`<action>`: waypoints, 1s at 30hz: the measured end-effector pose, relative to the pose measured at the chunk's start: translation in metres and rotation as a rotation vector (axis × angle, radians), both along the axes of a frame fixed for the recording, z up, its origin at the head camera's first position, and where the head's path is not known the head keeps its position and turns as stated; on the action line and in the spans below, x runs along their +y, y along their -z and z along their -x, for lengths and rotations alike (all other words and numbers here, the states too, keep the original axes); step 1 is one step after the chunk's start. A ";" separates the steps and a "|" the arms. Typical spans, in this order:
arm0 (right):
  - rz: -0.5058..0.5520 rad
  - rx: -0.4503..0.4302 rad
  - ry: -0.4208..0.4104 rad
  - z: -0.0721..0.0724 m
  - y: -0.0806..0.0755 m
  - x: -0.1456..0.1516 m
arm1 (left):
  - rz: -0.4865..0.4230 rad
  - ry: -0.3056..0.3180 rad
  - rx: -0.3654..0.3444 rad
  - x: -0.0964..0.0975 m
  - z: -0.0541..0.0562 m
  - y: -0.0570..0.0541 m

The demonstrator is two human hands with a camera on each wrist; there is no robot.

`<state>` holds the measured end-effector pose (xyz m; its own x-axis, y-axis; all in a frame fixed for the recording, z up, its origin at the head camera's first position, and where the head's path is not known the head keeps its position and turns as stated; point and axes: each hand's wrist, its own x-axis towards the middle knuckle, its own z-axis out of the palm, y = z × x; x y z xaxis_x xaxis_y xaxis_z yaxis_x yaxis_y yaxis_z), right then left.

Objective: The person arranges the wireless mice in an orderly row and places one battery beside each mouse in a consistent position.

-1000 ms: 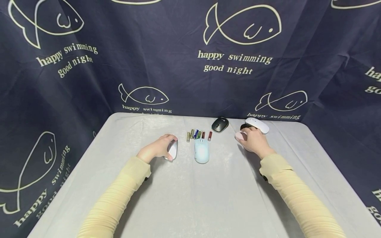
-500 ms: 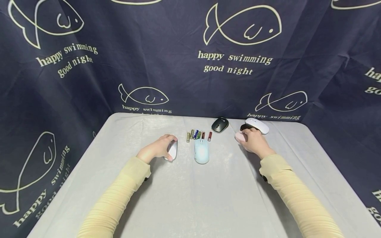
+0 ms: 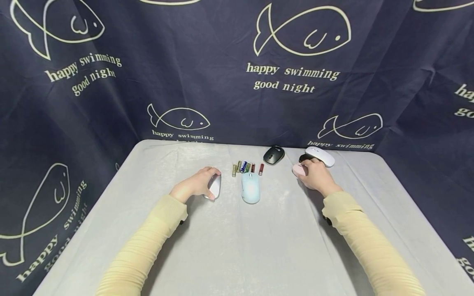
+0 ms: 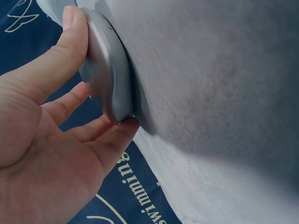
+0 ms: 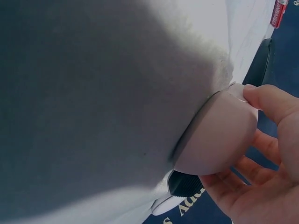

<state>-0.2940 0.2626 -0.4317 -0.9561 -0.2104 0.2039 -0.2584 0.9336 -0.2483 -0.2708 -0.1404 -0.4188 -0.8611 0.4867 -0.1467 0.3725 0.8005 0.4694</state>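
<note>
My left hand (image 3: 200,181) grips a silver-grey computer mouse (image 3: 214,187) on the table, thumb at one end and fingers at the other. In the left wrist view that mouse (image 4: 105,65) lies flat against the cloth. Over on the right, my right hand (image 3: 316,176) holds a pale pink mouse (image 3: 299,169) between thumb and fingers. The right wrist view shows the pink mouse (image 5: 219,133) resting on the table, its rounded end towards the camera. A light blue mouse (image 3: 251,189) sits between the two hands, apart from both.
Several batteries (image 3: 243,167) stand in a row behind the light blue mouse. A black mouse (image 3: 274,155) lies at the back of the table (image 3: 237,255). Just behind my right hand are a white mouse (image 3: 321,156) and a partly hidden dark object (image 3: 304,157). A dark fish-print curtain (image 3: 222,82) hangs behind.
</note>
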 end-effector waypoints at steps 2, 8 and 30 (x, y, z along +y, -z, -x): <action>0.004 0.006 -0.005 0.001 0.001 0.001 | 0.002 -0.004 -0.008 0.001 0.000 -0.001; 0.022 -0.020 -0.002 0.001 0.000 0.000 | 0.012 -0.011 -0.024 0.002 -0.002 -0.004; 0.060 0.009 0.067 -0.004 -0.019 -0.013 | 0.015 -0.005 -0.017 0.002 0.000 -0.002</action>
